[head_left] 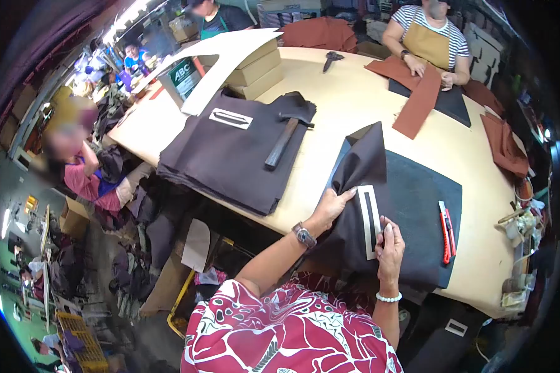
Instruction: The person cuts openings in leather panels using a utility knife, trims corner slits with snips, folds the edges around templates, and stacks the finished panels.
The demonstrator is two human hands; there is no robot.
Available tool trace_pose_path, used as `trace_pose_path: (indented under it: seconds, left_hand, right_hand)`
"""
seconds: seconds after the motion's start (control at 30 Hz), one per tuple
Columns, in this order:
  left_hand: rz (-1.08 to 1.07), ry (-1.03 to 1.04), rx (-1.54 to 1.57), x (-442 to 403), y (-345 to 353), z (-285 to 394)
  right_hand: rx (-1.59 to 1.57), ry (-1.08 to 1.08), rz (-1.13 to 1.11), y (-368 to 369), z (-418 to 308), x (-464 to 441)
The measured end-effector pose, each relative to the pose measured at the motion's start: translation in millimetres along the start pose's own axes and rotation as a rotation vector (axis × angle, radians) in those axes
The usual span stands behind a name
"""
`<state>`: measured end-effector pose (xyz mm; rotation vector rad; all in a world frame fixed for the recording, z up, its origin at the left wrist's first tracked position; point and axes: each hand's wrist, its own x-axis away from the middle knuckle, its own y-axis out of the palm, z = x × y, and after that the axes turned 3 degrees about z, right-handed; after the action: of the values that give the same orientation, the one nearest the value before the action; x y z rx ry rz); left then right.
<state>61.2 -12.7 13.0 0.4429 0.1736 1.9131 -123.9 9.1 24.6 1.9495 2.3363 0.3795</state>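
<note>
A dark brown sheet of fabric or leather [366, 163] is bunched up over the near part of a dark cutting mat [426, 186]. My left hand [334, 208] is closed around its gathered fold, the thumb by the top of a white slotted strip [369, 217] lying on the sheet. At the strip's lower right edge, the fingers of my right hand [389, 248] are curled in a pinch; what lies between them is hidden. To the right on the mat rest a red utility knife [445, 233] and another red-handled tool [450, 231] alongside.
Left of the mat lies a stack of dark brown sheets [224, 165] bearing a hammer [283, 143] and another white slotted piece [230, 118]. Boxes [253, 71] stand behind it. Across the table [330, 93], a person in an apron [438, 46] handles reddish-brown pieces [417, 102].
</note>
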Motion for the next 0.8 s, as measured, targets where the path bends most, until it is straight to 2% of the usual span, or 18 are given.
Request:
trace_pose_path:
  seconds: [0.1,0.23,0.27,0.37,0.53,0.57,0.6,0.7,0.73,0.8]
  left_hand:
    - [0.002,-0.076,0.095,5,12,-5]
    - [0.014,-0.084,-0.04,11,19,0]
    - [-0.004,-0.008,-0.087,10,18,-3]
    - [-0.116,-0.114,-0.012,20,21,10]
    - [0.027,0.057,0.023,19,22,3]
    - [0.044,-0.035,-0.085,12,16,-3]
    - [0.04,-0.072,-0.003,9,15,-8]
    - [0.0,0.01,0.148,11,19,-8]
    - [-0.014,-0.084,0.211,14,20,-3]
    - [-0.021,-0.106,0.25,11,17,-9]
  right_hand:
    - [-0.023,-0.025,0.022,-6,3,1]
    - [-0.044,-0.035,0.052,-8,2,3]
    - [-0.044,-0.037,0.056,-9,3,4]
    - [-0.026,-0.003,0.042,-8,-3,7]
    - [-0.025,-0.041,0.022,-6,1,3]
    - [-0.011,-0.037,0.034,-7,-1,4]
    - [0.008,-0.038,0.027,-8,-1,4]
    - [0.02,-0.034,0.007,-8,-1,4]
    - [0.036,-0.031,0.014,-11,4,2]
    - [0.063,-0.033,0.009,-11,6,0]
